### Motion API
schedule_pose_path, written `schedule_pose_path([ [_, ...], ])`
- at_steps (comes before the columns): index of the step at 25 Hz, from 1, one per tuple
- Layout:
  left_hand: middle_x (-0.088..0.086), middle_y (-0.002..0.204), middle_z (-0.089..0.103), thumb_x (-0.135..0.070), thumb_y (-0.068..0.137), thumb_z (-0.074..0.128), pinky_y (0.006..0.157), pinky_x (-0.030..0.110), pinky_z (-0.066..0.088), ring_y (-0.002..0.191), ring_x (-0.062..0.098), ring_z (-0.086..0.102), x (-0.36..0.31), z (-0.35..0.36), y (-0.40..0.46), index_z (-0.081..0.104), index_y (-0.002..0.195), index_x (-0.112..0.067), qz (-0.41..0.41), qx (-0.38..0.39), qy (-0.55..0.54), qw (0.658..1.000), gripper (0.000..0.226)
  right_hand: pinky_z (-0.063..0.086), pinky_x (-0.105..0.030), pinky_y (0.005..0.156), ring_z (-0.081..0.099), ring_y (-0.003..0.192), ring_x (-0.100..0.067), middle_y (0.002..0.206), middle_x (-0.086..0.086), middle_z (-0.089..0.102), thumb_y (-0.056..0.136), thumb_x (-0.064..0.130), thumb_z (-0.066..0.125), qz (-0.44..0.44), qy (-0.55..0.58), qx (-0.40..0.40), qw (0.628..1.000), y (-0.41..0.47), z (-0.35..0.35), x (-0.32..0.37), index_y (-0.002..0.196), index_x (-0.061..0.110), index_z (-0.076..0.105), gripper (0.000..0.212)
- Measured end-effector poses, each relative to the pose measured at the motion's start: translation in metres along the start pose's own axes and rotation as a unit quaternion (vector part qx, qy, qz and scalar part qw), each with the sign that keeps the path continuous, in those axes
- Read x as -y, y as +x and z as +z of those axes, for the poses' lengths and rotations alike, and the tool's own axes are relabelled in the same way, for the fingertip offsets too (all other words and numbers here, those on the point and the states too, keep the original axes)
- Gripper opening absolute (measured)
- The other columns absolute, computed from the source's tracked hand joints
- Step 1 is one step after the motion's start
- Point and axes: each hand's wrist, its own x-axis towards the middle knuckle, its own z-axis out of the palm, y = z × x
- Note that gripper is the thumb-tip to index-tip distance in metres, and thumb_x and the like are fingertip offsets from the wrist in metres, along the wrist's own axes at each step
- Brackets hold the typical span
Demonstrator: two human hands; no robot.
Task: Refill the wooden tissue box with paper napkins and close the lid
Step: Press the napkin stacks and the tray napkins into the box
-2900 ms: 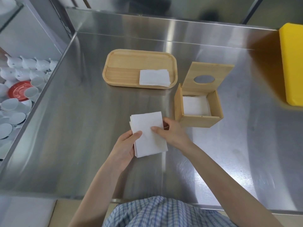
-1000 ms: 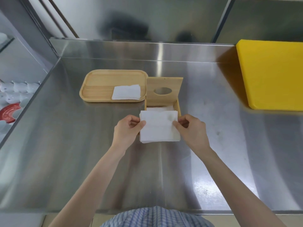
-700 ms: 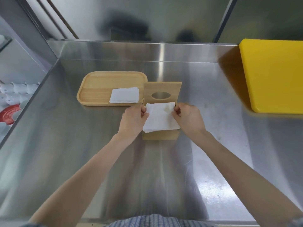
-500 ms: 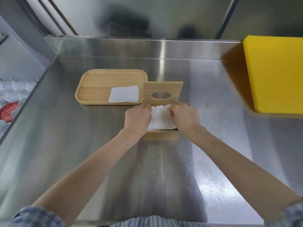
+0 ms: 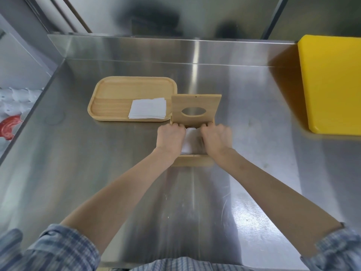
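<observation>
The wooden tissue box (image 5: 192, 162) stands in the middle of the steel counter. Its hinged lid (image 5: 196, 107), with an oval hole, stands upright at the far side. Both hands reach into the box from above. My left hand (image 5: 170, 136) and my right hand (image 5: 216, 137) press down on a white napkin stack (image 5: 190, 140), of which only a strip shows between them. The fingertips are hidden inside the box. A second napkin stack (image 5: 147, 111) lies on the wooden tray (image 5: 117, 90) left of the box.
A thick yellow board (image 5: 332, 83) lies at the right on the steel counter (image 5: 97, 163). Left of the counter's edge, lower down, sit white cups and a red saucer (image 5: 8, 127). A steel backsplash closes the far side.
The napkin stack, held above the counter in front of the box, was carried over the box and lowered into it. Both hands have followed it down inside.
</observation>
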Motion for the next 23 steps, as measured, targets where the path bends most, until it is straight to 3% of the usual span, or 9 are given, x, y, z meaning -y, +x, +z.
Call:
schedule_pose_path([
  [4,0.011,0.115,0.062,-0.013,0.091,0.051,0.054,0.028,0.031,0.102,0.03,0.061,0.001,-0.003,-0.003,0.051,0.113,-0.005,-0.009,-0.009,-0.039,0.999,0.024,0.019,-0.026,0.046,0.063,0.1,-0.035,0.117,-0.013,0.062,0.087,0.0,0.051,0.005,0.027,-0.011,1.0,0.0,0.003,-0.002,0.111,0.003,0.052,0.024],
  [9,0.008,0.123,0.056,-0.023,0.093,0.047,0.071,0.033,0.034,0.109,0.029,0.058,0.007,-0.009,-0.017,0.047,0.119,-0.008,-0.02,-0.03,-0.085,0.996,0.03,0.046,-0.036,0.074,0.06,0.101,-0.036,0.119,-0.009,0.059,0.093,0.021,0.049,0.033,0.155,-0.029,0.987,-0.008,-0.008,-0.01,0.112,0.01,0.052,0.022],
  [13,0.005,0.121,0.059,-0.022,0.093,0.042,0.092,0.034,0.034,0.115,0.025,0.052,0.009,-0.016,-0.024,0.054,0.117,-0.013,0.037,-0.06,-0.09,0.993,0.028,0.044,-0.037,0.089,0.057,0.111,-0.03,0.124,-0.006,0.058,0.093,0.017,0.046,-0.014,0.15,-0.021,0.988,-0.015,-0.018,-0.012,0.116,0.013,0.056,0.026],
  [17,0.007,0.125,0.058,-0.031,0.094,0.037,0.101,0.038,0.027,0.118,0.026,0.05,0.004,-0.017,-0.014,0.054,0.119,-0.011,0.107,0.058,0.004,0.993,0.036,0.031,-0.038,0.099,0.058,0.11,-0.026,0.118,-0.006,0.062,0.091,0.012,0.046,-0.062,0.034,0.015,0.997,-0.012,-0.007,0.002,0.111,0.013,0.061,0.025],
  [20,0.006,0.14,0.045,-0.043,0.096,0.023,0.11,0.041,0.018,0.13,0.026,0.037,0.006,-0.013,-0.005,0.04,0.136,-0.018,0.128,0.134,0.082,0.979,0.049,0.024,-0.041,0.109,0.057,0.111,-0.024,0.117,-0.005,0.064,0.092,0.013,0.044,-0.05,-0.029,0.05,0.997,-0.005,-0.003,0.003,0.109,0.014,0.061,0.024],
  [23,0.004,0.147,0.037,-0.044,0.097,0.014,0.111,0.043,0.015,0.135,0.026,0.028,0.008,-0.01,0.001,0.03,0.143,-0.026,0.14,0.183,0.088,0.969,0.052,0.017,-0.043,0.114,0.055,0.115,-0.022,0.121,-0.004,0.062,0.096,0.02,0.038,-0.053,-0.065,0.105,0.991,0.001,-0.001,0.004,0.113,0.016,0.061,0.028],
])
